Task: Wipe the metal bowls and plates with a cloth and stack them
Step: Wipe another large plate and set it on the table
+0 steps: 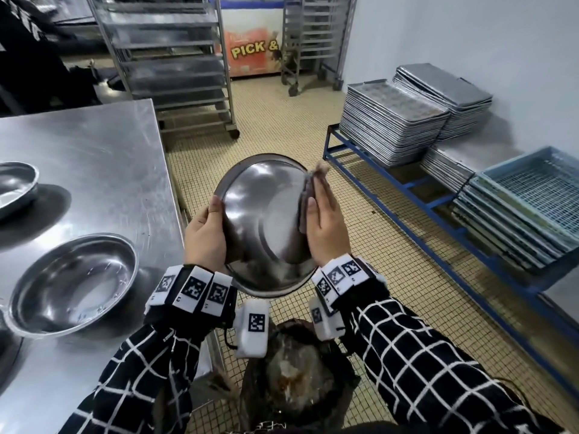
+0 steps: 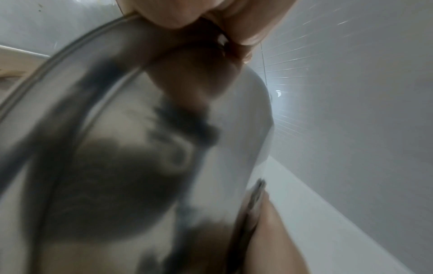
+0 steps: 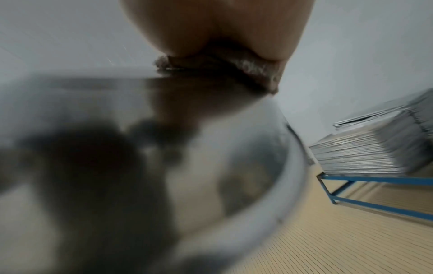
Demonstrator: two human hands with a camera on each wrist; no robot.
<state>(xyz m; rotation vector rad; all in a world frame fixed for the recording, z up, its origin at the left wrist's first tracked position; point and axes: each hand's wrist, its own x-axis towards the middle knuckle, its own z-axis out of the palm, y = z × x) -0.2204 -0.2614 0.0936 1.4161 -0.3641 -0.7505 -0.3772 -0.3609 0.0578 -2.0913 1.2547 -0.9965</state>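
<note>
I hold a metal bowl (image 1: 266, 220) in the air over the floor, tilted with its outer bottom towards me. My left hand (image 1: 205, 236) grips its left rim, thumb on the outside and fingers curled behind. My right hand (image 1: 326, 223) lies flat on the bowl's right side and presses a brownish cloth (image 1: 316, 175) against it with straight fingers. The left wrist view is filled by the blurred bowl (image 2: 117, 148). In the right wrist view the cloth (image 3: 234, 68) is squeezed between palm and bowl (image 3: 140, 166).
A steel table (image 1: 94, 151) on my left carries an upright bowl (image 1: 75, 283) and a second bowl (image 1: 15, 186) at the edge. Stacked trays (image 1: 391, 123) and blue crates (image 1: 532, 198) sit on a blue frame at right. A lined bin (image 1: 297, 371) stands below my hands.
</note>
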